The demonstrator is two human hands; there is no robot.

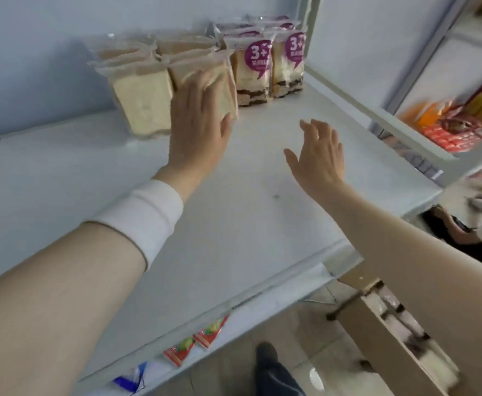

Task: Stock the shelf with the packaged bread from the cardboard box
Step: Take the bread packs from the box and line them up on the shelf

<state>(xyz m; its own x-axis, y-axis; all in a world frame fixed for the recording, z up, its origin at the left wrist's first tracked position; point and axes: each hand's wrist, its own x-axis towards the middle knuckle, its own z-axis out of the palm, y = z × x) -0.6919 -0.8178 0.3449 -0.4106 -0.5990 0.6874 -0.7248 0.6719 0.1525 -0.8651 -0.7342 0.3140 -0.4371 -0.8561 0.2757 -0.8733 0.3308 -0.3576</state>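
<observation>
Several clear packs of plain sliced bread (142, 98) stand in rows at the back of the white shelf (248, 181). To their right stand packs with purple "3+" labels (258, 72). My left hand (198, 121) lies flat with straight fingers against the front right plain pack, pressing on it. My right hand (318, 155) hovers open above the bare shelf, fingers spread, holding nothing. The cardboard box (388, 332) sits low at the right, below my right forearm, with more bread packs inside.
A white back wall and a side panel (357, 47) close the shelf behind and to the right. A neighbouring rack at the right holds red and orange packets (451, 124). Small colourful packets (197, 341) lie on the lower shelf. A shoe (268, 358) shows on the tiled floor.
</observation>
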